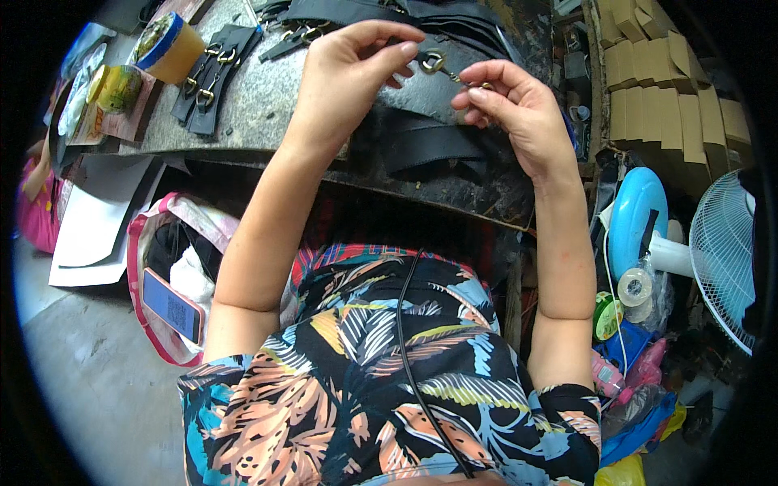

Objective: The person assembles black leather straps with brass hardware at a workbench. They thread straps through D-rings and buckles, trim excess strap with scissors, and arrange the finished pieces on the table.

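Observation:
My left hand [350,69] and my right hand [512,105] are raised over the grey worktable [259,113], and together they pinch a small brass ring-and-clasp fitting [438,63]. The left fingertips grip the ring end; the right fingertips hold the thin clasp end. Under the hands lie black leather straps [433,146] on the table. More black straps with brass buckles [212,77] lie to the left of my left hand.
A yellow tub with a blue rim [168,47] and a round tin [117,85] stand at the table's left. A pink bag with a phone [172,306] sits on the floor at left. Stacked cardboard boxes [664,89], a blue-and-white fan [713,243] and tape rolls [634,287] are at right.

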Motion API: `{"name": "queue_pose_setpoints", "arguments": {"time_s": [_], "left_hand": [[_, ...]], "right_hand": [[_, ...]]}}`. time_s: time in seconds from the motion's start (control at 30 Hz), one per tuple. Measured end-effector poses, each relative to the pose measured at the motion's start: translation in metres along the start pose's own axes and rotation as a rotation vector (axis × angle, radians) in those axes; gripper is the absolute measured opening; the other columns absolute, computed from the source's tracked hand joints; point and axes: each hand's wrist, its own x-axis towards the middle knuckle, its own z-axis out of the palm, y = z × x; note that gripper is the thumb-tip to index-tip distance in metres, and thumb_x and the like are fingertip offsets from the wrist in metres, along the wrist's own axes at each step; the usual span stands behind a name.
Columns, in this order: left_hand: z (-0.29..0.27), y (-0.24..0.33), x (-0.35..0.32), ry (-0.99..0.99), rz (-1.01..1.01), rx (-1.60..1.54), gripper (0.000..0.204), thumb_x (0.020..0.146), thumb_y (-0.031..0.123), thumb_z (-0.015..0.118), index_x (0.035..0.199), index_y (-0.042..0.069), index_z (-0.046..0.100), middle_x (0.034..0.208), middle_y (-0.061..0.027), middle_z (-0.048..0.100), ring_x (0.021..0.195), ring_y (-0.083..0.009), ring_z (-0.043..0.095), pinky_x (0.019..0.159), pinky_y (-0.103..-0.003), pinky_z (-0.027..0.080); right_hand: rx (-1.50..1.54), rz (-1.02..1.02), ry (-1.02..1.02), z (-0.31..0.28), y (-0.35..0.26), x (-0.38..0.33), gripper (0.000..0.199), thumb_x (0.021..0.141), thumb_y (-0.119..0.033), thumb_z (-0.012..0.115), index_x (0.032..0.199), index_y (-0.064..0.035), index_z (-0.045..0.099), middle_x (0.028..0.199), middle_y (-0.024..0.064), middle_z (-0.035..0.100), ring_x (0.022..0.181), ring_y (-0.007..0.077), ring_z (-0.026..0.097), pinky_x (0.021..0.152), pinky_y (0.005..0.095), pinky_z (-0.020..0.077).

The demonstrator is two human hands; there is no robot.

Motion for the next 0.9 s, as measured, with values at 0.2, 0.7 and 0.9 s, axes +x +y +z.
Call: {"name": "queue_pose_setpoints", "arguments": {"time_s": [0.2,0.7,0.9], "left_hand": [[-0.001,-0.004,-0.012,0.097,0.234,0.472,0.017,0.088,0.009,0.077,0.104,0.005,0.077,0.086,-0.0115,0.074,0.072,-0.0185,0.069,0.066,-0.031,0.053],[-0.029,0.024,-0.070,-0.019,-0.130,-0.135,0.035,0.090,-0.003,0.067,0.125,0.003,0.066,0.091,0.0002,0.065,0.088,-0.0036,0.058,0.076,-0.020,0.047],[-0.026,0.010,-0.048,0.061,0.365,0.838,0.025,0.079,-0.005,0.065,0.100,0.007,0.071,0.084,-0.0088,0.066,0.075,-0.0292,0.056,0.069,-0.038,0.048]], "right_hand": [[0.138,0.004,0.011,-0.003,0.005,-0.009,0.028,0.104,-0.012,0.060,0.128,0.0007,0.060,0.113,0.0170,0.074,0.086,0.0110,0.071,0.076,0.0242,0.0567],[-0.277,-0.041,0.070,0.019,0.007,0.008,0.016,0.092,-0.001,0.069,0.106,0.0015,0.076,0.093,0.0035,0.073,0.085,0.0088,0.066,0.078,0.0236,0.0511],[-0.506,-0.114,0.059,0.019,0.003,0.015,0.016,0.091,0.000,0.069,0.105,0.0016,0.077,0.091,0.0050,0.070,0.085,0.0109,0.065,0.077,0.0244,0.0504]]}}
